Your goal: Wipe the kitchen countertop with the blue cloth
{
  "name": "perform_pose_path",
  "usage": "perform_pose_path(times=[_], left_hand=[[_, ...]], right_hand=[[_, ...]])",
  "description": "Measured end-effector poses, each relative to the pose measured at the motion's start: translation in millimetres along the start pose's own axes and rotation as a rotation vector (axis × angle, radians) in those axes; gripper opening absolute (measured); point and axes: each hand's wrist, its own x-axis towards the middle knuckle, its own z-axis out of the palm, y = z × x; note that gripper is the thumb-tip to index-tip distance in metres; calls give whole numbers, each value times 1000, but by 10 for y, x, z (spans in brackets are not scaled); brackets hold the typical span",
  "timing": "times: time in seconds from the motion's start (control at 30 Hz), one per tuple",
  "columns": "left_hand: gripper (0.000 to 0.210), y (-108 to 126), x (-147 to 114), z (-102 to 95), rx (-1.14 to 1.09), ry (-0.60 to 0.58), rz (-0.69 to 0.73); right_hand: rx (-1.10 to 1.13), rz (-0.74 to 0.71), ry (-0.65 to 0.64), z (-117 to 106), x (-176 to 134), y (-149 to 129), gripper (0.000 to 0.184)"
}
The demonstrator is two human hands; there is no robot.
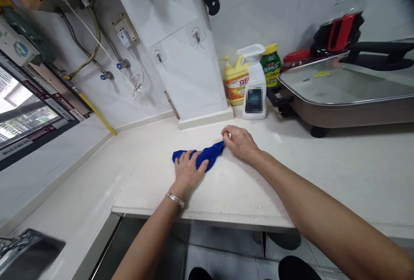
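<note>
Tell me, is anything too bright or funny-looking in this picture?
In the head view, part of the window glares white; in the head view, the label on the white spray bottle is broken into squares; in the head view, the top right corner is dark and blurry, but the blue cloth shows fairly clearly.

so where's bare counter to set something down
The counter is bare left of the blue cloth, toward the yellow pipe, and between the right arm and lidded pan. It's crowded at back right: spray bottle, yellow pump bottle, pan.
</note>
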Motion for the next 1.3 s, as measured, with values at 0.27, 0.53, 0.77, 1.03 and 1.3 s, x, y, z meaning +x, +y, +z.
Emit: perform_pose_path(times=[0.27, 0.53, 0.77, 1.03, 1.3], left_hand=[[65, 912, 258, 295, -311, -37, 136], [63, 347, 532, 77, -1000, -96, 123], [44, -210, 546, 107, -759, 163, -224], [45, -254, 495, 185, -556, 85, -175], [39, -322, 538, 136, -470, 29, -117]], right_hand=[[-219, 35, -1, -64, -45, -37, 23], [-218, -21, -66, -78, -74, -103, 27], [-164, -188, -468, -24, -122, -182, 55], [-283, -61, -561, -85, -281, -450, 68], [-320, 34, -451, -711, -933, -267, 73]])
